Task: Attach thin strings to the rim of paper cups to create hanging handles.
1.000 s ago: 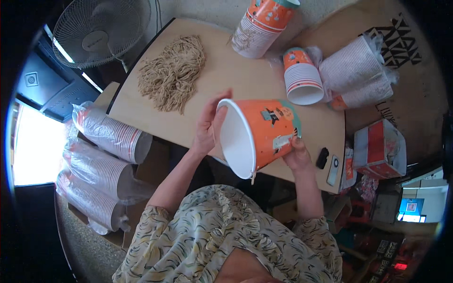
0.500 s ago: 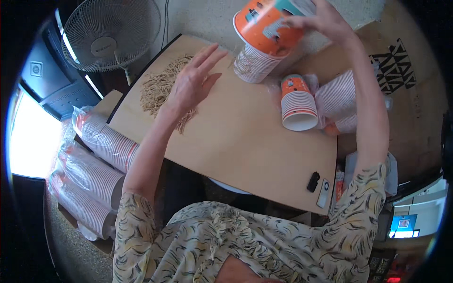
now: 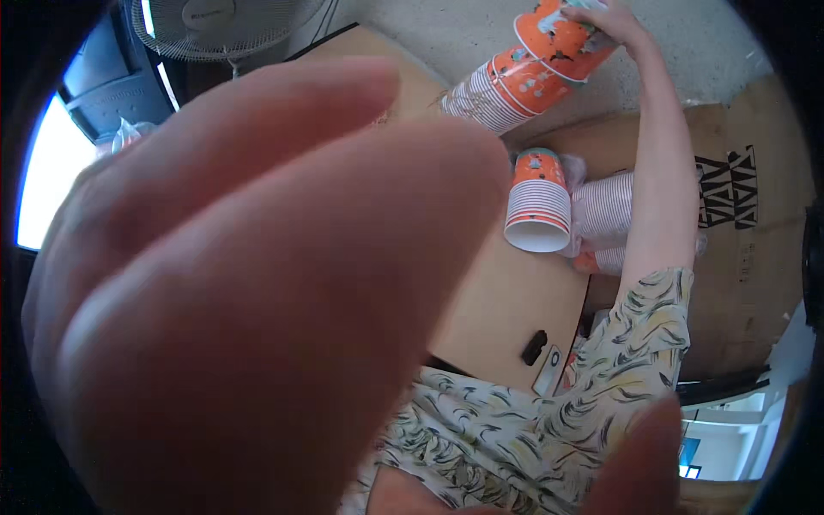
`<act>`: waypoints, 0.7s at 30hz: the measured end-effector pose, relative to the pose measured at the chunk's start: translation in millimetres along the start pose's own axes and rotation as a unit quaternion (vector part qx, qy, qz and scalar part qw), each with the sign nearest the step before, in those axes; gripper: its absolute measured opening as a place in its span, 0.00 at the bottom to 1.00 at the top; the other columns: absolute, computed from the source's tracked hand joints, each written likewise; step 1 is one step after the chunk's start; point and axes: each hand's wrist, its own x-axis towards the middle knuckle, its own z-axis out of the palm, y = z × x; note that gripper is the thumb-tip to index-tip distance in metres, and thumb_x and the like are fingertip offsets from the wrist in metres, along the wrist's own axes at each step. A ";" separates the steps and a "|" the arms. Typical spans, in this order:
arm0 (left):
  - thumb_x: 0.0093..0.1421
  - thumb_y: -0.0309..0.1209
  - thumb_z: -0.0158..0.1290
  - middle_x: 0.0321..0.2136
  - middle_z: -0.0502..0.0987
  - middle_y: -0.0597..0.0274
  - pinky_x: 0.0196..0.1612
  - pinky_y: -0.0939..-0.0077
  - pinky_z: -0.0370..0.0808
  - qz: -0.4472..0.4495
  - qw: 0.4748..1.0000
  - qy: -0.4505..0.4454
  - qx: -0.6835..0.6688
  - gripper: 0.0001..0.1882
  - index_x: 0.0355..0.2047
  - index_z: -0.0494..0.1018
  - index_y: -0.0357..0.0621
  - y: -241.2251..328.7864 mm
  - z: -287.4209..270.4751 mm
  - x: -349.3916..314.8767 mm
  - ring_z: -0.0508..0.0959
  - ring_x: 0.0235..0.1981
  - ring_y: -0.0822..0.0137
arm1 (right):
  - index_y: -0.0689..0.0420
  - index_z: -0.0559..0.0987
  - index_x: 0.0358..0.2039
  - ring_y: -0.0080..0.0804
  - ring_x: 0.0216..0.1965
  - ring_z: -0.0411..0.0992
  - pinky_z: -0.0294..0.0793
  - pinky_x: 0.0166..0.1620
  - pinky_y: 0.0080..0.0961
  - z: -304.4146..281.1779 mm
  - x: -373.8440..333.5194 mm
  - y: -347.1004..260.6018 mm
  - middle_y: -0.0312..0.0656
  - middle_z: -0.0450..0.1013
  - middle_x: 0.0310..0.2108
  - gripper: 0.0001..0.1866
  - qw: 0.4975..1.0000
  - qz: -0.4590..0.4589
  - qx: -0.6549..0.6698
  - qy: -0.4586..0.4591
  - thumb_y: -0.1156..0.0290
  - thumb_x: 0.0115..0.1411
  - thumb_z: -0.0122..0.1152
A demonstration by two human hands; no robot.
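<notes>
My left hand (image 3: 275, 257) looms very large and blurred, close in front of the view, and covers most of the left half. Its fingers are stretched out with the thumb well apart, and nothing shows in it. At the far right, my right hand (image 3: 608, 21) grips an orange printed paper cup (image 3: 558, 43) near its base. That cup is tilted, at the upper end of a leaning stack of paper cups (image 3: 482, 99) with white rims; whether it is seated on the stack I cannot tell. A shorter stack of paper cups (image 3: 539, 206) stands nearer, beside plastic-wrapped cups (image 3: 605, 210).
The wooden table (image 3: 493, 322) carries a small black object (image 3: 534, 348) and a slim white device (image 3: 547, 371) near its front edge. A large cardboard box (image 3: 725, 249) stands to the right. A grey fan (image 3: 227, 30) is at the far left.
My left hand has come up from over the table to right before the view, hiding the brown strands. My right hand has shifted right with the orange paper cup. The view has shifted.
</notes>
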 end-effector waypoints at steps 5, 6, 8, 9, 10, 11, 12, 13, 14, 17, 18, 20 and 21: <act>0.56 0.24 0.62 0.46 0.83 0.48 0.49 0.59 0.82 0.023 1.000 0.005 -0.009 0.13 0.42 0.81 0.49 5.6 -17.6 -17.1 0.83 0.49 0.49 | 0.64 0.76 0.60 0.38 0.50 0.78 0.77 0.52 0.33 19.3 -3.3 68.2 0.48 0.78 0.52 0.52 0.993 0.071 0.097 -0.019 0.38 0.44 0.77; 0.56 0.24 0.62 0.46 0.83 0.48 0.48 0.59 0.82 0.029 0.999 0.008 -0.010 0.13 0.42 0.81 0.49 6.8 -22.5 -18.9 0.83 0.48 0.49 | 0.65 0.75 0.61 0.37 0.50 0.78 0.77 0.51 0.32 21.6 -6.8 79.1 0.47 0.77 0.52 0.54 0.989 0.087 0.117 -0.019 0.35 0.44 0.78; 0.56 0.23 0.62 0.46 0.83 0.48 0.48 0.59 0.82 0.040 0.999 0.009 -0.011 0.13 0.42 0.81 0.49 10.2 -28.2 -20.1 0.83 0.48 0.50 | 0.66 0.74 0.61 0.37 0.50 0.78 0.77 0.51 0.32 30.2 -14.1 94.7 0.49 0.77 0.52 0.56 0.976 0.101 0.190 -0.010 0.34 0.42 0.78; 0.56 0.23 0.62 0.46 0.83 0.49 0.48 0.59 0.81 0.047 0.999 0.010 -0.012 0.13 0.43 0.81 0.48 11.1 -29.6 -19.4 0.83 0.47 0.50 | 0.67 0.74 0.61 0.38 0.49 0.78 0.77 0.51 0.32 32.1 -19.2 101.7 0.51 0.77 0.52 0.57 0.969 0.107 0.225 -0.002 0.33 0.41 0.78; 0.56 0.23 0.62 0.45 0.83 0.49 0.48 0.60 0.81 0.053 0.998 0.011 -0.014 0.13 0.43 0.81 0.48 11.5 -29.4 -18.3 0.83 0.47 0.50 | 0.68 0.74 0.60 0.37 0.49 0.78 0.77 0.50 0.32 35.4 -17.9 104.7 0.49 0.77 0.51 0.57 0.972 0.134 0.195 0.003 0.35 0.41 0.79; 0.56 0.23 0.62 0.45 0.83 0.49 0.47 0.60 0.81 0.058 0.998 0.015 -0.021 0.13 0.43 0.81 0.48 12.8 -26.8 -17.7 0.83 0.47 0.51 | 0.68 0.74 0.60 0.37 0.49 0.78 0.77 0.51 0.33 36.6 -21.8 110.4 0.49 0.78 0.51 0.57 0.969 0.146 0.200 -0.006 0.35 0.41 0.79; 0.56 0.23 0.62 0.45 0.83 0.49 0.47 0.60 0.81 0.063 0.998 0.016 -0.025 0.13 0.43 0.81 0.47 14.8 -26.6 -16.5 0.83 0.46 0.51 | 0.68 0.74 0.60 0.37 0.49 0.78 0.77 0.51 0.33 42.7 -22.2 112.6 0.49 0.78 0.51 0.57 0.966 0.156 0.206 -0.019 0.35 0.41 0.80; 0.56 0.23 0.62 0.45 0.83 0.50 0.47 0.60 0.81 0.066 0.997 0.017 -0.025 0.13 0.43 0.81 0.47 16.1 -25.5 -15.7 0.84 0.46 0.51 | 0.69 0.74 0.60 0.37 0.49 0.78 0.77 0.51 0.33 49.4 -21.9 113.9 0.48 0.78 0.52 0.57 0.962 0.164 0.216 -0.033 0.36 0.41 0.80; 0.56 0.23 0.62 0.45 0.83 0.50 0.47 0.61 0.81 0.068 0.997 0.017 -0.024 0.14 0.43 0.81 0.47 18.0 -24.1 -15.3 0.84 0.46 0.51 | 0.67 0.74 0.61 0.36 0.48 0.79 0.77 0.52 0.33 57.8 -20.0 113.7 0.49 0.78 0.52 0.57 0.962 0.143 0.228 -0.044 0.35 0.41 0.80; 0.56 0.22 0.62 0.44 0.84 0.50 0.46 0.61 0.81 0.075 0.997 0.017 -0.020 0.14 0.44 0.81 0.46 24.5 -24.4 -13.7 0.84 0.44 0.52 | 0.64 0.74 0.62 0.38 0.51 0.78 0.76 0.55 0.35 90.6 -16.5 107.8 0.51 0.77 0.54 0.57 0.967 0.096 0.230 -0.051 0.32 0.41 0.78; 0.56 0.22 0.62 0.44 0.84 0.51 0.46 0.61 0.81 0.074 0.997 0.016 -0.020 0.14 0.44 0.81 0.46 25.8 -24.4 -13.9 0.84 0.44 0.52 | 0.62 0.74 0.62 0.41 0.54 0.77 0.74 0.57 0.38 101.3 -15.9 102.4 0.53 0.76 0.56 0.58 0.974 0.088 0.206 -0.036 0.30 0.42 0.76; 0.57 0.22 0.62 0.43 0.84 0.51 0.46 0.62 0.81 0.074 0.997 0.015 -0.017 0.14 0.44 0.81 0.45 29.9 -25.1 -14.1 0.84 0.43 0.53 | 0.60 0.74 0.64 0.47 0.60 0.73 0.71 0.62 0.43 125.7 -18.1 84.7 0.56 0.73 0.60 0.58 0.992 0.092 0.082 0.023 0.27 0.43 0.73; 0.57 0.22 0.62 0.43 0.84 0.51 0.45 0.62 0.81 0.074 0.997 0.015 -0.016 0.14 0.44 0.81 0.45 31.8 -25.2 -14.5 0.84 0.43 0.53 | 0.58 0.73 0.64 0.51 0.63 0.69 0.68 0.65 0.47 139.7 -23.0 73.7 0.58 0.71 0.63 0.57 0.992 0.106 -0.023 0.068 0.26 0.44 0.71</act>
